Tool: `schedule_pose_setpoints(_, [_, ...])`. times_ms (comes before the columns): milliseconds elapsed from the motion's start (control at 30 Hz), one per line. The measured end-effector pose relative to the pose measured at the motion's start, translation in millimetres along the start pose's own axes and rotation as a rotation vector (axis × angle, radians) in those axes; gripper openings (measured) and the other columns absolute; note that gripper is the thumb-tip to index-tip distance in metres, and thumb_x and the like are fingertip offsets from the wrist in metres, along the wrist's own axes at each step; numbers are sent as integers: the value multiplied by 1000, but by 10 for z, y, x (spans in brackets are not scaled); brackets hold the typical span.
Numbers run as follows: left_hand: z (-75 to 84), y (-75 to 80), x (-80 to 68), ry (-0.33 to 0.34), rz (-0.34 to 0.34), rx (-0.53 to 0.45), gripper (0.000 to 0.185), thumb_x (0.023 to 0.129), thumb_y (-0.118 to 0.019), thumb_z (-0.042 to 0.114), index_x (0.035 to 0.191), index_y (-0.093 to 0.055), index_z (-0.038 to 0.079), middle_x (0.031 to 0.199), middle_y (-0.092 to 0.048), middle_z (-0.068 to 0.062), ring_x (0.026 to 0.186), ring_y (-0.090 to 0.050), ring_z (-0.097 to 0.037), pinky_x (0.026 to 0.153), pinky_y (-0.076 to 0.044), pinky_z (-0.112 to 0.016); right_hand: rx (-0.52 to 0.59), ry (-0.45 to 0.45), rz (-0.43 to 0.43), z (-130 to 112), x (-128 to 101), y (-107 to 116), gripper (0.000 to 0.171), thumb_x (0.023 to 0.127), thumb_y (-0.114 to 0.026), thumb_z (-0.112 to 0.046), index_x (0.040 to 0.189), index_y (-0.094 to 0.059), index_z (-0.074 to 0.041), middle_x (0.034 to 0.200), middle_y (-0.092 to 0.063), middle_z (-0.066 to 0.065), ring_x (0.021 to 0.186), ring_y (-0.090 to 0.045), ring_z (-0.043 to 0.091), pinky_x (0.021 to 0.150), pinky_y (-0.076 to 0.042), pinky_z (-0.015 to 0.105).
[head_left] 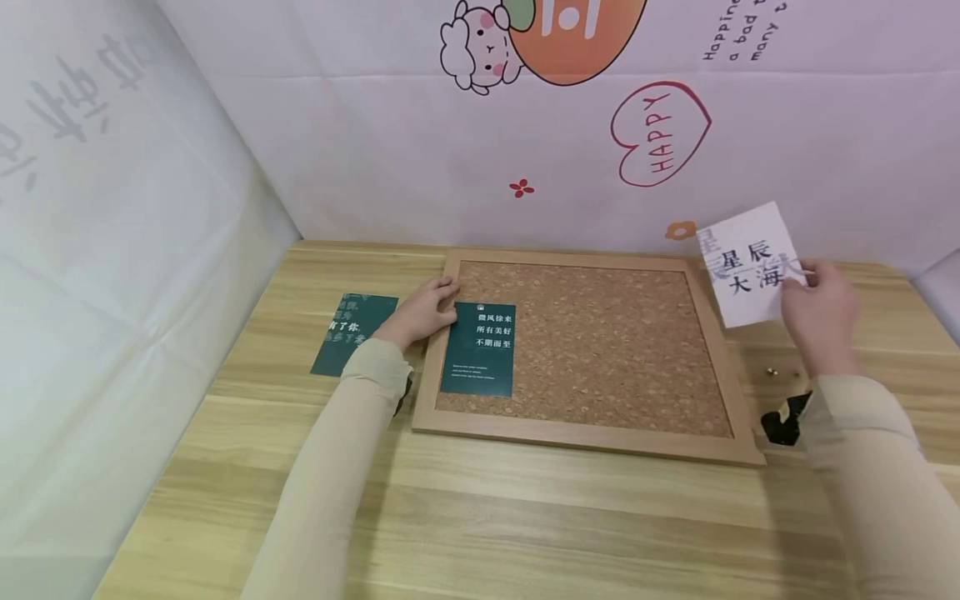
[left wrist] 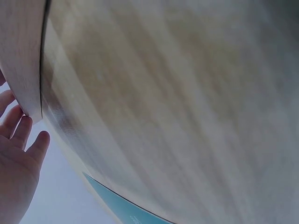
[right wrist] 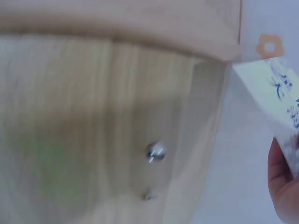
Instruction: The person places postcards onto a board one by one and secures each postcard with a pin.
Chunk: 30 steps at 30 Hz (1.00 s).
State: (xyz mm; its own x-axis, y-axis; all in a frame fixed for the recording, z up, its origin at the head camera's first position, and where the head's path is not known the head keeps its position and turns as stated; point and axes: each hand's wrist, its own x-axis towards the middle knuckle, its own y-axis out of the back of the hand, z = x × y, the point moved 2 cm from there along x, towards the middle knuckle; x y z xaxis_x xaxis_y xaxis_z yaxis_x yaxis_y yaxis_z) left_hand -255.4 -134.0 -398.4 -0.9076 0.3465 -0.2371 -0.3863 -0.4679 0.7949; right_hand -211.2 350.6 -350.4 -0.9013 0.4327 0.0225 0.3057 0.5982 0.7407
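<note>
Nearest me, both forearms in beige sleeves run up over the wooden table (head_left: 525, 517). Between them lies the cork board (head_left: 600, 342), a wood-framed rectangle with a speckled brown face.

My left hand (head_left: 420, 312) rests on the board's left frame rail, fingers straight and close together, their tips at the top left corner of the green card on the board (head_left: 477, 348). That card is dark teal with white Chinese lines and lies flat on the cork just right of the fingertips. In the left wrist view the fingers (left wrist: 21, 133) lie loosely extended beside the frame edge. A second green card (head_left: 354, 333) lies flat on the table to the outside of that wrist, apart from the hand.

My right hand (head_left: 821, 312) is raised above the table to the right of the board, thumb and fingers pinched on the lower right edge of the white card (head_left: 750, 262). This card is white with large black brush characters and stands tilted, its face toward me, rising up and left from the fingertips. Below that wrist, two small metal pins (right wrist: 155, 151) sit on the table; the view is blurred, so I take them for pushpins.

Farthest back hangs a printed backdrop (head_left: 660, 137) with a "HAPPY" heart.
</note>
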Motion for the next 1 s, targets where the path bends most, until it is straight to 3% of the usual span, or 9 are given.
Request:
schedule_pose_setpoints(100, [4,2,2,0,1,5,59,97,-47,19,152,-26,11,161,-15,-8,148,-19,-30,120,-23,-45,79,22,-24,-87,-31,-57,44,96,-42,-28,130,-51,-2,89,-52,-14,71,-44,-4,57,-40,11])
schedule_pose_setpoints(233, [11,1,3,1,0,10,59,97,-47,19,152,-26,11,161,-15,-8,148,-19,-30,120,-24,-45,109,73,-75,-208,-83,-120,27,94,-47,-33,109,-55,-12,74,-46,-29,71,-47,-4,59,-42,13])
schedule_pose_setpoints(300, [13,0,4,0,-1,11,59,98,-47,19,152,-26,11,161,-15,-9,148,-19,-30,120,-24,-45,91,87,-113,-265,-108,-152,31,94,-48,-36,109,-55,-11,79,-50,-27,71,-47,-6,60,-42,13])
schedule_pose_setpoints(433, [13,-8,13,0,-1,8,58,98,-47,19,152,-26,11,162,-15,-8,148,-19,-29,120,-24,-44,78,120,-191,-362,-156,-215,47,96,-46,-38,120,-51,2,102,-59,-2,71,-48,-10,61,-44,14])
schedule_pose_setpoints(500, [13,-9,17,1,0,8,58,98,-47,20,152,-26,11,162,-15,-7,148,-19,-29,120,-24,-44,95,136,-221,-402,-176,-249,51,96,-44,-36,123,-48,8,102,-59,5,68,-50,-10,60,-46,15])
schedule_pose_setpoints(633, [17,-6,20,1,-1,7,59,98,-47,19,152,-25,11,162,-15,-8,148,-19,-29,120,-24,-44,118,161,-284,-469,-204,-315,52,97,-42,-34,123,-47,12,89,-60,-7,65,-55,-8,60,-50,15])
schedule_pose_setpoints(800, [19,-6,13,8,-7,7,59,98,-46,19,152,-24,12,162,-14,-8,148,-18,-30,119,-25,-45,136,179,-395,-552,-261,-401,54,99,-44,-32,127,-44,15,84,-58,-15,66,-58,-10,65,-53,14])
schedule_pose_setpoints(1000, [14,-8,6,24,-10,15,58,99,-45,20,153,-24,13,162,-13,-7,149,-17,-30,119,-25,-46,135,186,-499,-644,-362,-499,47,99,-47,-31,122,-47,10,104,-59,4,73,-54,-13,70,-52,12])
